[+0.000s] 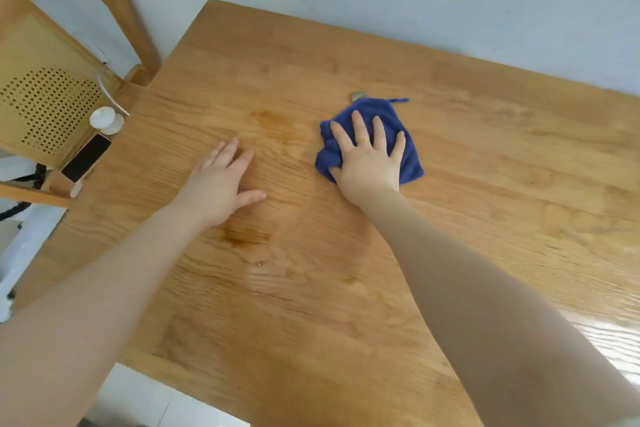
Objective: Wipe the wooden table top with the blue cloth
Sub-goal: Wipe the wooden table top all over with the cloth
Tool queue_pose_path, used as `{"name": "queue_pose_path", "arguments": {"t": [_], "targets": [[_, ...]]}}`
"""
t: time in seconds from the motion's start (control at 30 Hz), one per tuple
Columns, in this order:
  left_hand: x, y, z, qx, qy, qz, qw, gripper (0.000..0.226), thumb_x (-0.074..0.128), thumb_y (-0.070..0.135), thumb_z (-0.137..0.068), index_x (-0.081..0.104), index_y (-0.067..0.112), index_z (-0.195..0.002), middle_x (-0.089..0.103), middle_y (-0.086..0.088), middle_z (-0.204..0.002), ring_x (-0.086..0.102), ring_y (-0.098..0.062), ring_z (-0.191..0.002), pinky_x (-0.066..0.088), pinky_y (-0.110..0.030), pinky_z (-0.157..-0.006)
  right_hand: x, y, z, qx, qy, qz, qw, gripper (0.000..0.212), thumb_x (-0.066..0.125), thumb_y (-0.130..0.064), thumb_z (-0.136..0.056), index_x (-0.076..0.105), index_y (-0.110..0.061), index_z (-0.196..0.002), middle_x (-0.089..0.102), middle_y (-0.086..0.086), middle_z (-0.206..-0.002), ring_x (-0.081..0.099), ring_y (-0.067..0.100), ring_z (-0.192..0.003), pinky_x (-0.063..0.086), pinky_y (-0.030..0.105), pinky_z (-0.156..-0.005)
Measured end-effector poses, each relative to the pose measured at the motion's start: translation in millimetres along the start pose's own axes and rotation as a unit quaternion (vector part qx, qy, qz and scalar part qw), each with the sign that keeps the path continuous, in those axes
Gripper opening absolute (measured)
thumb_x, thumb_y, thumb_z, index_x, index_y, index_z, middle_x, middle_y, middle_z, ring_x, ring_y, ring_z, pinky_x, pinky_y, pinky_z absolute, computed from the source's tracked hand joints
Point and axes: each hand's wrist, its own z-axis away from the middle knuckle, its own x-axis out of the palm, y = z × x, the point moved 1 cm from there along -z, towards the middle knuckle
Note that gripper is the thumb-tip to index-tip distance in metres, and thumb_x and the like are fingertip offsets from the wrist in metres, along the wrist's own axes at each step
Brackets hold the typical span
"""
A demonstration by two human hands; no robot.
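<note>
The blue cloth (410, 163) lies crumpled on the wooden table top (485, 156), a little right of centre. My right hand (369, 163) presses flat on it with the fingers spread and straight; a gold ring shows on one finger. My left hand (221, 184) rests flat on the bare wood to the left of the cloth, fingers straight, holding nothing. Darker damp patches mark the wood near my left hand. A small grey tag (359, 95) pokes out at the cloth's far edge.
A wooden chair (52, 94) with a perforated seat stands at the table's left edge. On the seat lie a phone (86, 158) and a white round object (105, 120). A pale wall runs behind the table. White floor shows at the lower left.
</note>
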Motion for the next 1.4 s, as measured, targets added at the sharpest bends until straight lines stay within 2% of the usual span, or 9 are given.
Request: {"name": "queue_pose_path", "arguments": {"t": [0.1, 0.2, 0.3, 0.53, 0.67, 0.8, 1.07, 1.3, 1.4], "targets": [[-7, -11, -3, 0.044, -0.011, 0.015, 0.999, 0.08, 0.047, 0.048, -0.09, 0.002, 0.022, -0.15, -0.01, -0.001, -0.158, -0.005, -0.019, -0.145, 0.005, -0.036, -0.117, 7, -16, 34, -0.064, 0.002, 0.018, 0.998, 0.063, 0.04, -0.045, -0.092, 0.008, -0.039, -0.146, -0.004, -0.002, -0.158, -0.007, 0.029, -0.144, -0.007, 0.059, -0.11], [-15, -26, -12, 0.022, -0.008, 0.01, 1.0, 0.098, 0.058, 0.052, -0.082, -0.004, 0.016, -0.15, -0.012, -0.003, -0.158, -0.003, -0.022, -0.146, 0.007, -0.036, -0.118, 16, -32, 63, -0.072, -0.008, 0.018, 0.997, 0.065, 0.043, -0.043, -0.091, 0.007, -0.041, -0.146, -0.005, -0.003, -0.158, -0.008, 0.028, -0.144, -0.01, 0.057, -0.11], [-15, -37, -20, 0.0, -0.008, -0.01, 1.0, 0.112, 0.062, 0.06, -0.073, -0.006, 0.016, -0.149, -0.016, -0.006, -0.157, -0.005, -0.024, -0.145, 0.005, -0.038, -0.118, 12, -25, 45, -0.081, -0.007, 0.024, 0.996, 0.064, 0.043, -0.042, -0.09, 0.009, -0.044, -0.145, -0.002, -0.005, -0.158, -0.005, 0.026, -0.145, -0.008, 0.056, -0.11], [-5, -53, -28, 0.031, 0.019, 0.005, 0.999, 0.114, 0.058, 0.071, -0.067, -0.004, 0.021, -0.15, -0.015, -0.004, -0.157, -0.007, -0.02, -0.145, 0.004, -0.035, -0.119, 2, -33, -26, 0.074, 0.024, -0.027, 0.997, 0.058, 0.04, -0.043, -0.092, 0.014, -0.043, -0.144, 0.001, -0.004, -0.158, -0.005, 0.027, -0.144, -0.006, 0.055, -0.112], [-9, -50, -28, 0.028, 0.02, -0.003, 0.999, 0.115, 0.057, 0.074, -0.066, -0.002, 0.022, -0.15, -0.011, -0.004, -0.158, -0.004, -0.02, -0.146, 0.01, -0.035, -0.118, 14, -64, 23, -0.043, 0.027, 0.005, 0.999, 0.071, 0.053, -0.041, -0.085, 0.014, -0.045, -0.144, 0.001, -0.006, -0.158, -0.001, 0.026, -0.145, -0.006, 0.054, -0.112], [-7, -52, -31, 0.035, 0.023, 0.014, 0.999, 0.114, 0.057, 0.073, -0.066, -0.002, 0.023, -0.15, -0.012, -0.004, -0.158, -0.005, -0.02, -0.146, 0.009, -0.035, -0.117, 18, -74, 30, -0.102, -0.003, 0.037, 0.994, 0.07, 0.05, -0.042, -0.087, 0.009, -0.047, -0.144, -0.002, -0.008, -0.158, -0.003, 0.025, -0.145, -0.007, 0.053, -0.111], [0, -56, -35, 0.044, 0.054, 0.032, 0.997, 0.116, 0.058, 0.075, -0.063, -0.001, 0.024, -0.15, -0.013, -0.002, -0.158, -0.006, -0.018, -0.145, 0.005, -0.033, -0.117, 1, -75, -83, 0.022, 0.028, 0.001, 0.999, 0.058, 0.04, -0.042, -0.092, 0.015, -0.043, -0.144, 0.003, -0.004, -0.158, 0.0, 0.028, -0.145, -0.002, 0.057, -0.112], [-4, -54, -29, 0.047, 0.043, 0.068, 0.996, 0.121, 0.069, 0.065, -0.062, 0.001, 0.016, -0.15, -0.01, -0.003, -0.158, -0.005, -0.018, -0.146, 0.004, -0.033, -0.119, 15, -107, -4, -0.113, 0.011, 0.022, 0.993, 0.065, 0.045, -0.046, -0.089, 0.012, -0.044, -0.145, 0.0, -0.004, -0.159, -0.004, 0.027, -0.145, -0.008, 0.055, -0.111], [-6, -53, -30, 0.036, 0.037, 0.086, 0.995, 0.127, 0.072, 0.064, -0.059, -0.001, 0.011, -0.149, -0.009, -0.002, -0.158, -0.005, -0.016, -0.145, 0.004, -0.032, -0.119, 12, -102, -16, -0.153, -0.018, 0.043, 0.987, 0.063, 0.042, -0.049, -0.09, 0.009, -0.046, -0.144, -0.002, -0.006, -0.158, -0.005, 0.026, -0.145, -0.008, 0.054, -0.111]]}}
